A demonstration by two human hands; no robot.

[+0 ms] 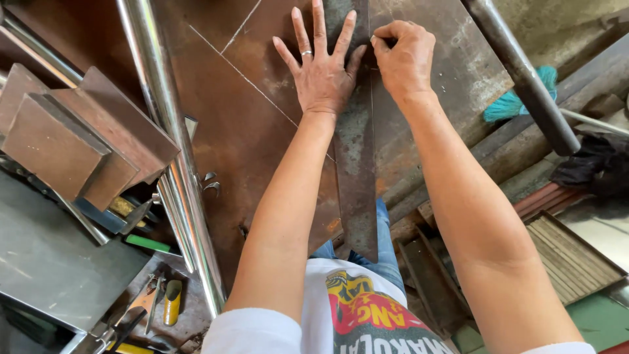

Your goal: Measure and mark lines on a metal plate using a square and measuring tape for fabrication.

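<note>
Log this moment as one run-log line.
left hand: flat on metal strip | right hand: fingers pinched at strip's edge | strip: lying on rusty sheet | steel tubes: left of sheet

No pkgs, labels, signs or screens here — none on the bench, none w/ the tools. Nothing else qualifies.

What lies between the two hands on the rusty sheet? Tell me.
In the head view, the long flat steel strip runs between them: the left hand presses flat on its left edge, and the right hand pinches at its right edge, over the rusty steel sheet.
</note>
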